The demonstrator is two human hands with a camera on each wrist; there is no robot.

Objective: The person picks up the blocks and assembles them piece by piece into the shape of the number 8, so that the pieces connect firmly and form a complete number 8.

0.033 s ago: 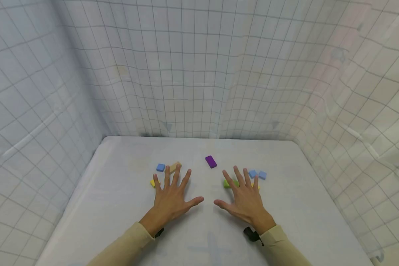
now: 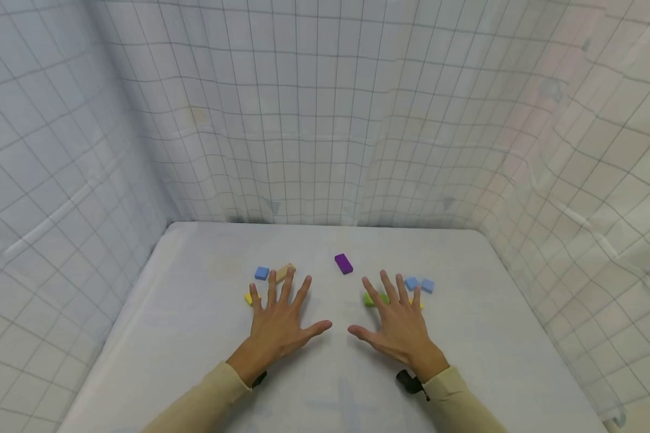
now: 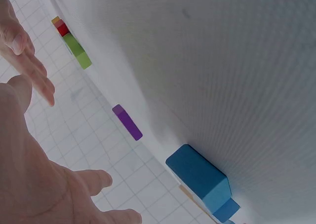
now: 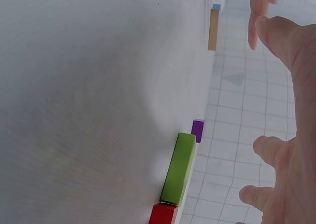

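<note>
While my left hand [image 2: 278,325] hangs above the white table [image 2: 157,337], its fingers are straight and spread well apart, holding nothing; my right hand [image 2: 401,328] mirrors it, palm down with the fingers fanned and gripping nothing; the two thumbs point toward each other with a gap between them.

On the left, a blue cube [image 2: 262,273] lies just past my fingertips, a tan block [image 2: 284,273] sits to its right, partly covered by my fingers, and a yellow block [image 2: 248,298] shows beside my little finger; from my left wrist I also see a larger blue block [image 3: 197,172] lying near, hidden in the head view.

On the right, a green block [image 2: 376,300] lies partly behind my index finger, with a red block [image 4: 164,214] at its end, seen from my right wrist; another yellow block [image 2: 418,305] peeks out by my little finger, and two pale blue cubes [image 2: 411,283] [image 2: 428,285] rest side by side just beyond it; a purple block [image 2: 343,263] lies farther off, between my hands; tan sleeves [image 2: 208,394] cover my forearms, and gridded white cloth [image 2: 325,120] hangs at the far side, left and right.
</note>
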